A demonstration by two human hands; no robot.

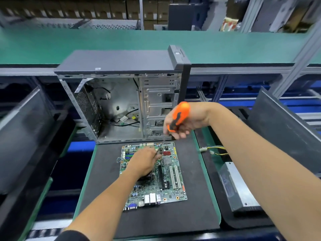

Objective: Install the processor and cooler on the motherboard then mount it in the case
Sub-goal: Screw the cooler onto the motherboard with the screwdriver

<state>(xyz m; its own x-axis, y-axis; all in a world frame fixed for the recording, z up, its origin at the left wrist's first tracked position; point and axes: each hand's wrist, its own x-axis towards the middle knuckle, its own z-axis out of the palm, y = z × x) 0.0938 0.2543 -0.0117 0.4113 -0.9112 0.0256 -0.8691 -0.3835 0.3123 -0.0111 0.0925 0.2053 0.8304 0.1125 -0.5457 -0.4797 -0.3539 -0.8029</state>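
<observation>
A green motherboard lies flat on a black mat in front of me. My right hand grips the orange and black handle of a screwdriver, whose thin shaft slants down to the board's far part. My left hand rests over the board's middle, fingertips pinching near the screwdriver tip. A dark cooler is mostly hidden beneath that hand. Behind the board stands the open grey computer case, its bare interior holding loose cables.
A silver power supply lies on a dark tray at the right, with yellow and black wires beside it. Dark case panels lean at the left and right. A green conveyor shelf runs behind the case.
</observation>
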